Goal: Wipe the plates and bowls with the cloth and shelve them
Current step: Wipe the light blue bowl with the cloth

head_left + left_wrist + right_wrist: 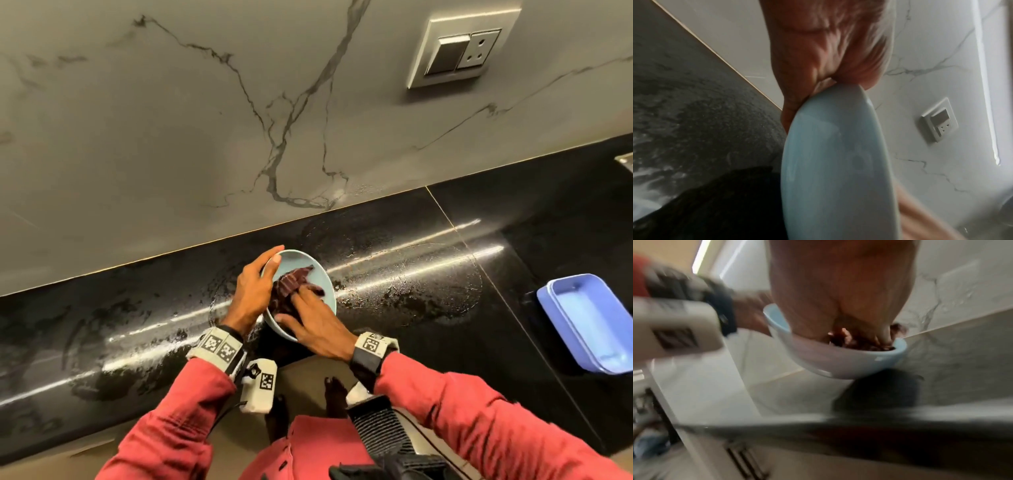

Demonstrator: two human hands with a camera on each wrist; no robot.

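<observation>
I hold a light blue bowl tilted just above the wet black counter, near its front edge. My left hand grips the bowl's left rim, thumb inside and fingers behind. In the left wrist view the left hand pinches the bowl at its top edge. My right hand holds a dark maroon cloth bunched against the bowl's inside. The blurred right wrist view shows the right hand reaching into the bowl with the cloth under the fingertips.
A blue plastic tub lies on the counter at the right. A marble backsplash with a switch and socket plate rises behind the counter. Water streaks cover the counter around the bowl. Cabinet fronts show below the counter edge in the right wrist view.
</observation>
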